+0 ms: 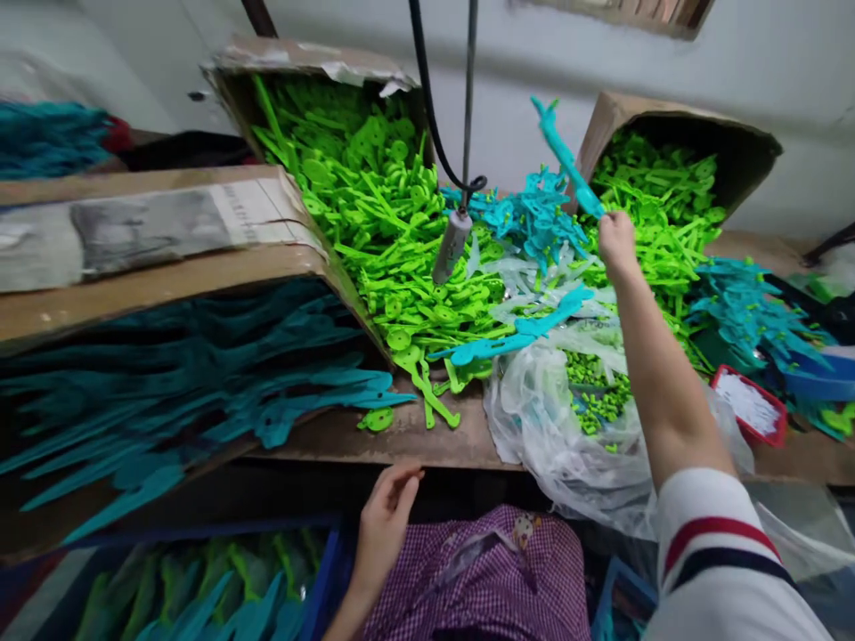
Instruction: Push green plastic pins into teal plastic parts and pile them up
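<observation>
My right hand point(615, 239) is stretched far forward and is closed on the lower end of a long teal plastic piece point(565, 160), which sticks up and to the left above the heaps. Beneath it lie more teal pieces point(534, 218) on a heap of bright green plastic parts point(658, 214). My left hand point(387, 521) rests low by the table's front edge point(401, 445), above my checked lap. Its fingers are loosely curled and hold nothing that I can see.
A tipped cardboard box point(300, 62) spills green parts over the table. Another box point(153, 258) at left holds dark teal blades. A metal tool point(452, 245) hangs on a cable. A clear bag point(567, 427) holds small green bits; a red tray point(748, 405) sits at right.
</observation>
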Tool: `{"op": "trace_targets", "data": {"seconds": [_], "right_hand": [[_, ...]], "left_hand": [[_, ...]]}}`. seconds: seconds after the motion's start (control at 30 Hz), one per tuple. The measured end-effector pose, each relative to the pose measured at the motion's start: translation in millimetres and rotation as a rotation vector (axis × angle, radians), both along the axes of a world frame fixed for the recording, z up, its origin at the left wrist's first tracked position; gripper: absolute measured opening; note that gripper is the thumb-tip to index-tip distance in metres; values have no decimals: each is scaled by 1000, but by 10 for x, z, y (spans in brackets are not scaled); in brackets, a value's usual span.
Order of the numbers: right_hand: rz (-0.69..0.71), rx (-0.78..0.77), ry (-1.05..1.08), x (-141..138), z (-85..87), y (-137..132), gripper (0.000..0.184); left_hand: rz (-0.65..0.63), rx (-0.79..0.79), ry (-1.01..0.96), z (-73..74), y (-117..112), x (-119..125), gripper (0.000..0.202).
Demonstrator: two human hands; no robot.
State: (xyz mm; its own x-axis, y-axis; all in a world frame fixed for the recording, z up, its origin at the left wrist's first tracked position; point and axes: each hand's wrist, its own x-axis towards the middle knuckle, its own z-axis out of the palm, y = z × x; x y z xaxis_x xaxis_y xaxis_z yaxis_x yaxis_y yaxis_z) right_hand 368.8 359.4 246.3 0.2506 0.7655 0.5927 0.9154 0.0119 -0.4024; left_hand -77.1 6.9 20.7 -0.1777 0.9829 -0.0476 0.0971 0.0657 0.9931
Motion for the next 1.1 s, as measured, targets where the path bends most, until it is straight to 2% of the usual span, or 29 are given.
{"op": "trace_targets", "data": {"seconds": [0.07, 0.13, 0.23, 0.33, 0.43, 0.5, 0.57, 0.63, 0.7, 0.77, 0.8, 0.87, 0.93, 1.03, 1.1], "right_hand": [[-12, -34, 69, -459, 59, 494, 51], [3, -50, 143, -847, 16, 780, 45], [-30, -156, 188, -1163, -109, 936, 42], [-56, -181, 110, -1176, -144, 842, 42], [70, -13, 46, -1061, -83, 396, 49], [228, 78, 81, -1008, -82, -173, 52], [373, 96, 186, -1003, -189, -938, 51], [413, 56, 377, -1044, -432, -1792, 43], [414, -82, 594, -1125, -778, -2575, 33], [363, -193, 838, -1249, -1133, -3140, 29], [328, -211, 950, -1328, -1278, -3314, 28], [305, -210, 1134, -1512, -1455, -3450, 31], [324, -174, 1268, -1702, -1471, -3370, 42], [382, -24, 1424, -1925, -1313, -3133, 70], [404, 129, 1487, -2004, -1178, -3060, 78]], "left_hand": [[7, -18, 22, -48, -93, -14, 24], [-9, -7, 76, -58, -142, 4, 21], [-69, 68, 209, 57, -102, 54, 18], [-183, 228, 359, 330, 149, 181, 23], [-360, 437, 499, 659, 658, 488, 35], [-485, 572, 647, 833, 1093, 786, 43], [-548, 640, 836, 928, 1523, 1091, 53], [-545, 606, 1016, 945, 1866, 1333, 62], [-575, 563, 1130, 923, 2067, 1474, 61], [-584, 565, 1190, 918, 2119, 1521, 57], [-575, 586, 1208, 938, 2096, 1518, 55], [-530, 647, 1227, 1040, 1976, 1483, 53], [-486, 694, 1215, 1207, 1778, 1428, 53], [-486, 702, 1150, 1423, 1360, 1339, 55], [-576, 676, 1051, 1441, 1019, 1293, 59]]}}
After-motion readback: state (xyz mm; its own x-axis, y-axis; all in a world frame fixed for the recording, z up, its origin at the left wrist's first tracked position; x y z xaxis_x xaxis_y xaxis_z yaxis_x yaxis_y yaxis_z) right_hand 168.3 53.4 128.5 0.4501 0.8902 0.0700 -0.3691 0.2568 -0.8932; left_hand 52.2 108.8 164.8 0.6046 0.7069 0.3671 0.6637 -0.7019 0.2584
